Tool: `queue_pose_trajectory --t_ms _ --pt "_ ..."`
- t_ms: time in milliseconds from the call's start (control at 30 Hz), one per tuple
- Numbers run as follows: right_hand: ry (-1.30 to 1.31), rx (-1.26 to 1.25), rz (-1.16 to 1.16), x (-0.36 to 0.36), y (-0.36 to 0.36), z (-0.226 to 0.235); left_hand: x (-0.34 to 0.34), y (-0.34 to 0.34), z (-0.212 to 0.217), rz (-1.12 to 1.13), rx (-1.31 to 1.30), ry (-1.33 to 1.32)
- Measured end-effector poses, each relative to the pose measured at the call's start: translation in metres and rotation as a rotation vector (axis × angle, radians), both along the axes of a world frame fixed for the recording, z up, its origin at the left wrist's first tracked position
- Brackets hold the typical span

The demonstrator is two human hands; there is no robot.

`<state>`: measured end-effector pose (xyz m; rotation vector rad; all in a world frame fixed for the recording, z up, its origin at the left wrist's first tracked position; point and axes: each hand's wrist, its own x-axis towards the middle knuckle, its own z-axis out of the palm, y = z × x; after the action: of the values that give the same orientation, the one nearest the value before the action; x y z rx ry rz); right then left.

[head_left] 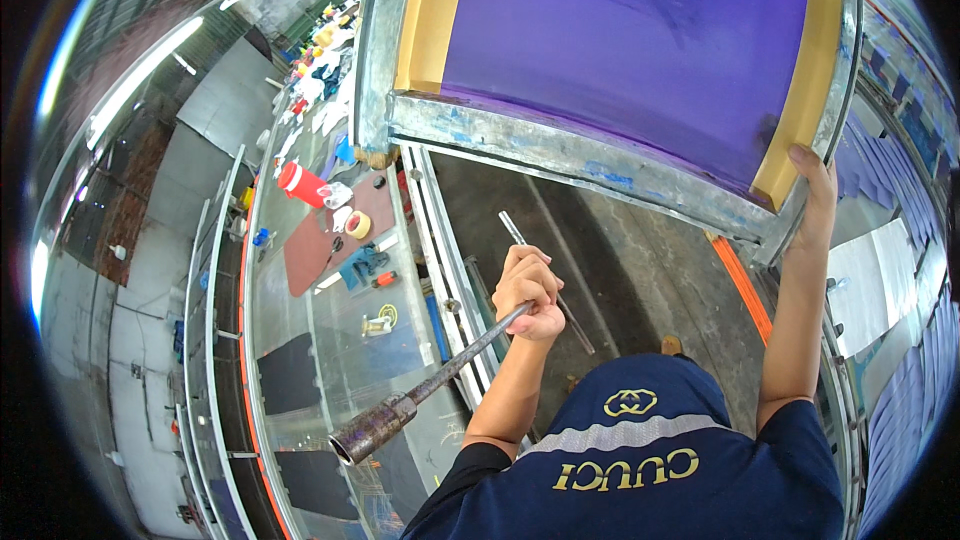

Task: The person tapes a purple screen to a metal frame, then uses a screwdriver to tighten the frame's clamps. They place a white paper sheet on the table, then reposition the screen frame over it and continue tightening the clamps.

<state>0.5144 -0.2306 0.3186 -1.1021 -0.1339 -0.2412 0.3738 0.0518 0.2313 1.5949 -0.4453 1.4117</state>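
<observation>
My left hand (528, 290) is curled into a tight fist around a T-handled socket wrench (450, 369), right where the crossbar meets the shaft. The crossbar sticks out past both sides of my fist, over the floor (650, 285), and the shaft slants down to the left, so the socket end hangs over the right-hand edge of the long worktop (310, 315). My right hand (818, 180) grips the lower right corner of a metal screen frame (560, 153), thumb on its front face; the fingers behind it I cannot see. The frame stands tilted up in front of me, its purple mesh (620, 60) bordered in tan down both sides. Its lower left corner is by the worktop's right edge, but whether it rests there I cannot tell. On the worktop, a reddish-brown mat (312, 250) lies between the two long edges, with a roll of tape (357, 225) and scissors (336, 244) on it and a red container (300, 183) at its far left corner. Nearer me, a dark panel (288, 375) lies close to the worktop's left edge
</observation>
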Motion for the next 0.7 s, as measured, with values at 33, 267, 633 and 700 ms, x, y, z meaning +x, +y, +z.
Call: queue_pose_trajectory --t_ms 33,267,633,700 --pt "0.003 0.006 -0.001 0.0 0.001 0.001 0.001 0.0 -0.001 0.002 -0.009 -0.001" --pt "0.08 -0.076 -0.045 -0.002 0.003 0.008 0.004 -0.001 -0.007 -0.005 -0.046 0.024" --pt "0.114 -0.028 0.031 -0.004 0.004 0.018 0.007 -0.006 -0.013 -0.025 -0.081 0.051" --pt "0.132 -0.031 0.018 -0.004 0.005 0.018 0.009 -0.008 -0.013 -0.033 -0.056 0.052"
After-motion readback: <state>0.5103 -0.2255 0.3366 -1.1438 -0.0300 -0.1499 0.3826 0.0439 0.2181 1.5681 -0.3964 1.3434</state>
